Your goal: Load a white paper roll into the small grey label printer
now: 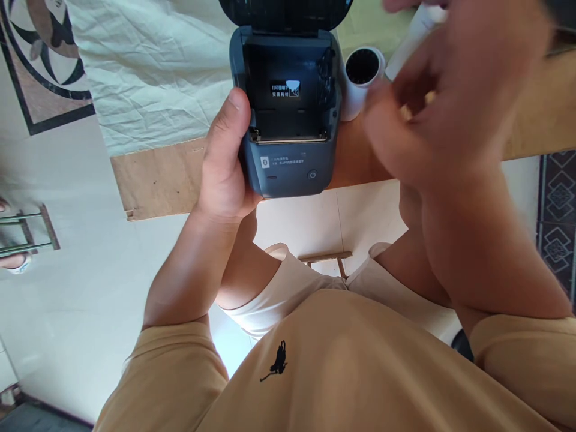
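My left hand [225, 162] grips a dark blue-grey portable label printer [292, 168] by its left side, thumb along the edge. The printer's black lid [288, 13] is flipped up at the top of the view. Its paper bay shows no roll inside, only a small printed sticker on the back wall. Beside the printer's right side stands a white paper roll [355, 99] with a dark round core. My right hand [445, 102] is raised at the upper right, near that roll, smeared by motion with fingers curled; whether it holds anything is unclear.
A pale green cloth [157, 66] covers part of the wooden table [157, 186]. Behind my right hand is another white object [416, 36], partly hidden. A stool or rack [29, 231] and a person's foot [15, 261] show at far left on the tiled floor.
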### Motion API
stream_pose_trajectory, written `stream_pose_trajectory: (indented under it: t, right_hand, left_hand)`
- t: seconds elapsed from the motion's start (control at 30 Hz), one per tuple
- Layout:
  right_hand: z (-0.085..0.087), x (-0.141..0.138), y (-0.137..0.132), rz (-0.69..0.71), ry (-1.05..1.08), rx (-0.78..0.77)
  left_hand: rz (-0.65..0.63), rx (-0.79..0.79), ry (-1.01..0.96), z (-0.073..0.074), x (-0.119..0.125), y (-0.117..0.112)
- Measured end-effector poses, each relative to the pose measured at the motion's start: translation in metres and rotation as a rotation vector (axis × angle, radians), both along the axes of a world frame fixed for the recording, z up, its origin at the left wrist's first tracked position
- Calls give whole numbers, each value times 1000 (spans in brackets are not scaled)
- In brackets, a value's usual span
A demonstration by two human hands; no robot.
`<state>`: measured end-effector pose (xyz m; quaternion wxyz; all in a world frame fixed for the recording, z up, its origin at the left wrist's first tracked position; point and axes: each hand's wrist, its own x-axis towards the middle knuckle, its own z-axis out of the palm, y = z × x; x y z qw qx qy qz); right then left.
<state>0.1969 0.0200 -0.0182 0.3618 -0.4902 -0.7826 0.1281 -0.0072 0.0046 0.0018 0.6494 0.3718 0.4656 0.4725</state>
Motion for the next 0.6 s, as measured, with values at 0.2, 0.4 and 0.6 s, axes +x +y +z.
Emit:
stream_pose_trajectory:
  t: [0.2,0.4,0.6]
  right_hand:
    - [-19,-17,0,-50,-188,101]
    - [-26,-11,-2,8,-147,178]
    - [-24,-11,0,89,66,116]
  left_hand:
    - [-9,27,18,-6,-8,-4]
    - [-140,160,-156,-15,-17,-10]
    - [-112,226,-278,-23,-13,-6]
